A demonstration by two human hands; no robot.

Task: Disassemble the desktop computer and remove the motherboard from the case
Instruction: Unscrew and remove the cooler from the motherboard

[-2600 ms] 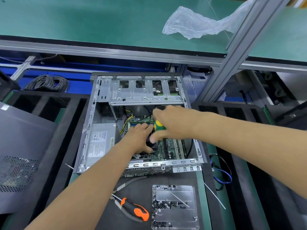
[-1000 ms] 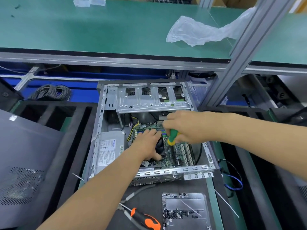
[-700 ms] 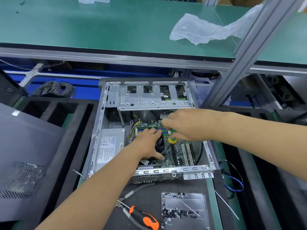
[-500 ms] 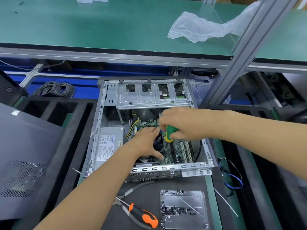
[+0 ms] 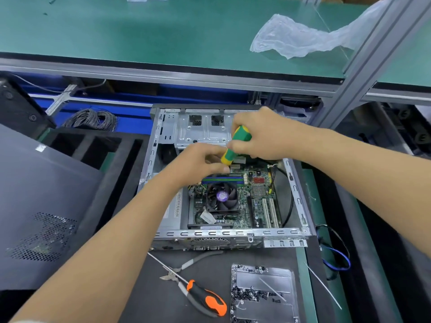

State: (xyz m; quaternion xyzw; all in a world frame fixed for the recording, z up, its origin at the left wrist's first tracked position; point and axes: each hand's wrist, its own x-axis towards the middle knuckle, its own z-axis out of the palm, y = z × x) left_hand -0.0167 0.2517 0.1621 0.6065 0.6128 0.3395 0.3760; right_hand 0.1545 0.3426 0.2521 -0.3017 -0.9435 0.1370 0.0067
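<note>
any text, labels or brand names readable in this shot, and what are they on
No text can be read here.
Power supply label: printed lines, too blurred and mostly hidden by the left hand's arm.
Fan hub sticker: purple, print too small.
White tag below the fan: blurred marks.
Motherboard: silkscreen too small.
White sticker on the side panel: illegible.
Green-yellow screwdriver in the right hand: no marking visible.

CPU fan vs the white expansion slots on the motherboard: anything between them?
Head view: only bare motherboard with small components between the CPU fan and the white expansion slots; no cable or tool.
</note>
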